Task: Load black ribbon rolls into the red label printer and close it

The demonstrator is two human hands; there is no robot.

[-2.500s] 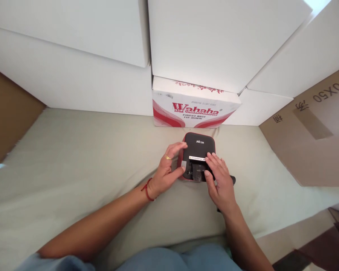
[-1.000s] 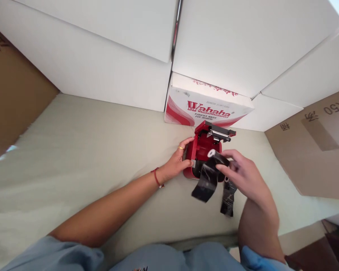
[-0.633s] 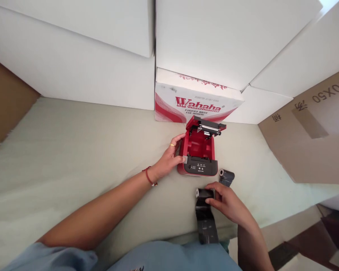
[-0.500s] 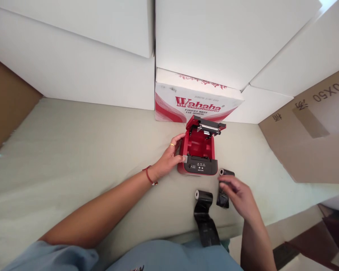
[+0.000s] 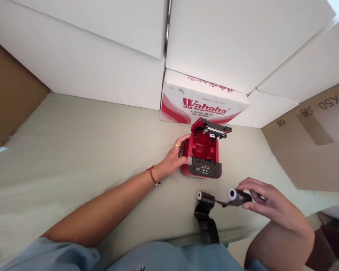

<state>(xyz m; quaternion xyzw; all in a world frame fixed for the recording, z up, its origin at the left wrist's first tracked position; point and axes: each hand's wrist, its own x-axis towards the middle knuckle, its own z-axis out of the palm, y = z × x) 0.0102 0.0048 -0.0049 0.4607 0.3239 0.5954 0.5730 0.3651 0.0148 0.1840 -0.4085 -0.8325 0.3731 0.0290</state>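
Note:
A small red and black label printer [image 5: 202, 169] stands on the table with its lid raised and its red inside showing. My left hand [image 5: 173, 160] grips its left side, thumb on the front corner and fingers along the side wall. In my right hand [image 5: 262, 197], to the right and in front of the printer, is a black ribbon roll [image 5: 238, 196] with a pale core end facing left. A loose black tail hangs from it to the left. Another black ribbon roll [image 5: 206, 197] lies in front of the printer, its strip unwound toward my body.
Behind the printer stands a white and red Wahaha water carton [image 5: 206, 103]. Large white boxes [image 5: 107, 71] form a wall at the back. A brown carton [image 5: 313, 143] borders the right side, and another brown carton [image 5: 14, 90] the left. Pale green cloth [image 5: 107, 139] covers the table.
My right hand has taken hold of the right-hand ribbon roll, lifted it off the table and moved it right and toward me. My left hand stays on the printer.

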